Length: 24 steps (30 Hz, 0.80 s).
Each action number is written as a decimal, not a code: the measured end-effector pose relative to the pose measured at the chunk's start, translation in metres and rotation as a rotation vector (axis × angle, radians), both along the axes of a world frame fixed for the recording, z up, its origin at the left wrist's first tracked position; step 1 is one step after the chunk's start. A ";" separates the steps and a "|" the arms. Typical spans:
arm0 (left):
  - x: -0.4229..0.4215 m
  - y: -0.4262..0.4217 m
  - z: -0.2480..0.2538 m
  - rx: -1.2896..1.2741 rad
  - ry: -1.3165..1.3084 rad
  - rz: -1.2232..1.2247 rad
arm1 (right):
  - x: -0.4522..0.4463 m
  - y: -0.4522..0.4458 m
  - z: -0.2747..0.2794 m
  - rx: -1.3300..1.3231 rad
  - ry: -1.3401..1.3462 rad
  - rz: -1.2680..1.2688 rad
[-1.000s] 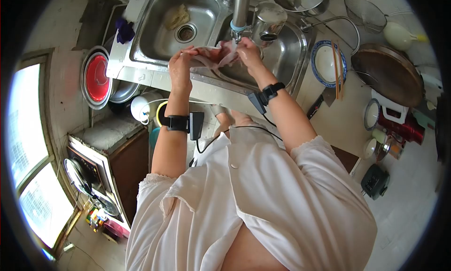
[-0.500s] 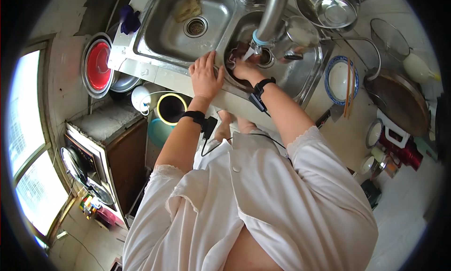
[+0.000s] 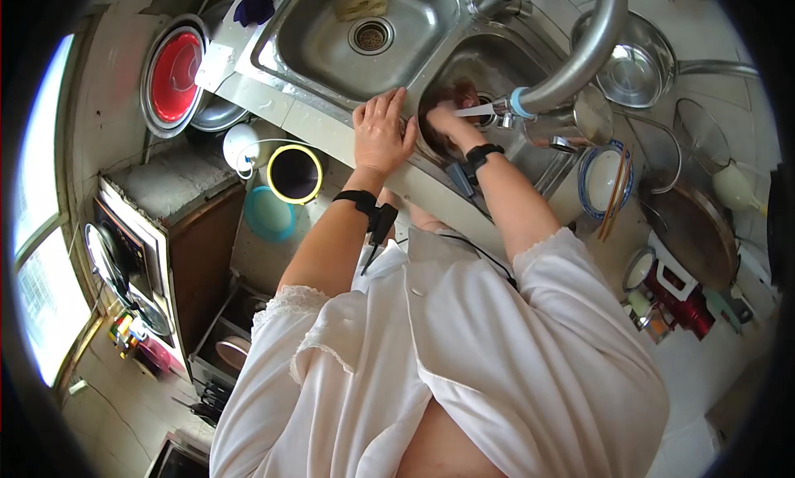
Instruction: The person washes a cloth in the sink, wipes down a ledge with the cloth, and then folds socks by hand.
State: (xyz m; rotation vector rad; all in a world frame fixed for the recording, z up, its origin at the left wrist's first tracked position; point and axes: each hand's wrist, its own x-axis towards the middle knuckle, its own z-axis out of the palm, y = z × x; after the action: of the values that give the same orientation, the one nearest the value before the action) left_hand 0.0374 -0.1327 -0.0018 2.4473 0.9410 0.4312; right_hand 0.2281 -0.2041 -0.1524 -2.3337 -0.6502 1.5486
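Note:
My left hand (image 3: pixel 383 130) rests flat on the front rim of the sink, fingers apart, holding nothing. My right hand (image 3: pixel 447 122) is down in the right basin (image 3: pixel 522 159), at a wet reddish piece of meat (image 3: pixel 464 93). Its fingers are blurred and partly hidden, so their grip is unclear. Water runs from the faucet (image 3: pixel 580 55), whose spout with a blue ring points toward that hand. Just right of the spout stands a metal cup (image 3: pixel 590 118). In the left basin (image 3: pixel 319 55) a tan sponge-like piece (image 3: pixel 361 1) lies behind the drain.
A steel pan (image 3: pixel 633 60) sits behind the faucet. Right of the sink are a blue-rimmed plate (image 3: pixel 598 184) with chopsticks (image 3: pixel 613 200) and a large round lid (image 3: pixel 691 229). A yellow-rimmed bucket (image 3: pixel 295 149) and a red basin (image 3: pixel 175 76) are at the left.
The meat, earlier stretched between both hands under the faucet, is now down in the right basin with my right hand. My left hand let go and moved onto the sink rim. The view has turned.

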 end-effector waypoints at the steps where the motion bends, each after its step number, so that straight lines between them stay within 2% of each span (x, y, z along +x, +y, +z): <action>1: -0.002 0.001 -0.001 -0.006 -0.011 -0.005 | 0.001 0.006 0.000 -0.022 0.159 -0.245; 3: -0.003 0.001 -0.002 -0.020 -0.028 0.013 | 0.011 -0.004 0.021 0.391 0.358 -0.564; 4: -0.004 0.001 -0.001 -0.025 -0.034 0.012 | 0.004 -0.003 0.090 0.404 0.512 -0.799; 5: -0.005 0.001 0.000 -0.031 -0.041 0.014 | 0.010 -0.011 0.118 0.339 0.481 -0.694; 6: -0.006 0.001 0.000 -0.020 -0.077 0.022 | 0.014 -0.022 0.098 0.343 0.148 -0.370; 8: -0.009 -0.003 -0.003 -0.029 -0.085 0.026 | 0.025 -0.058 0.063 0.328 -0.181 -0.036; 9: -0.007 0.001 -0.004 -0.018 -0.095 0.026 | 0.038 -0.066 0.058 0.394 -0.080 -0.141; 11: -0.010 0.002 -0.004 -0.020 -0.098 0.043 | 0.031 -0.062 0.110 0.552 -0.032 -0.243; 13: -0.013 -0.001 -0.003 -0.032 -0.101 0.025 | 0.034 -0.062 0.138 0.612 0.011 -0.253; 14: -0.011 0.001 -0.002 -0.027 -0.097 0.031 | 0.031 -0.060 0.147 0.613 0.004 -0.254; 16: -0.010 -0.001 -0.005 -0.027 -0.096 0.025 | 0.019 -0.059 0.158 0.501 0.152 -0.388; 17: -0.010 -0.001 -0.005 -0.025 -0.097 0.025 | 0.022 -0.064 0.145 0.503 0.147 -0.394; 19: -0.008 0.004 -0.004 -0.010 -0.097 0.032 | 0.029 -0.062 0.111 -0.058 -0.490 0.414; 21: -0.010 0.003 -0.004 -0.023 -0.091 0.015 | 0.028 -0.052 0.108 -0.020 -0.456 0.322; 23: -0.011 0.000 -0.004 -0.018 -0.088 0.013 | 0.036 -0.053 0.077 0.358 -0.283 -0.037; 24: -0.010 -0.001 -0.005 -0.016 -0.091 0.017 | 0.032 -0.045 0.078 0.232 -0.265 0.019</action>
State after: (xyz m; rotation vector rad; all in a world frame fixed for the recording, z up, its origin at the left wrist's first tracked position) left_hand 0.0273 -0.1334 -0.0066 2.3859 0.9248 0.5340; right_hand 0.2598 -0.2486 -0.0746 -2.3760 -0.8645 1.1114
